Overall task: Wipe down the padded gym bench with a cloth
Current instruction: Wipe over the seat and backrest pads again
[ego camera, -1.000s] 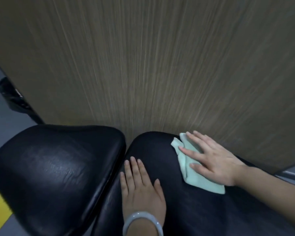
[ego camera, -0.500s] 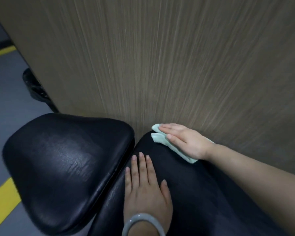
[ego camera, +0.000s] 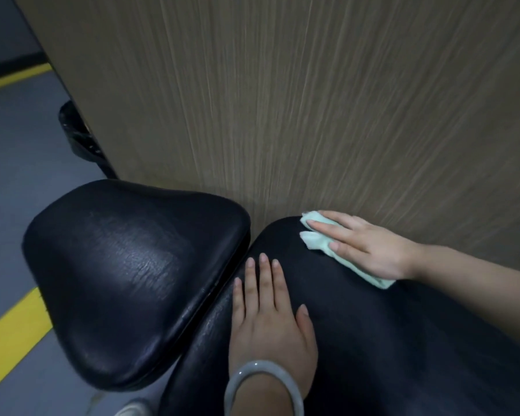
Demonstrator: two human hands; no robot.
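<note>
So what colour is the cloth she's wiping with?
The cloth is pale mint green, seen in the head view.

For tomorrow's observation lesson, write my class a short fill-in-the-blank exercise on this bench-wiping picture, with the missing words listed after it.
1. The right hand presses a pale green ____ onto the long black pad.
2. The left hand lies flat on that pad, and its wrist wears a pale ____.
3. Behind both pads rises a ____-grain wall panel.
4. The grey floor left of the wide seat pad carries ____ painted stripes.

Missing words: cloth; bangle; wood; yellow
</note>
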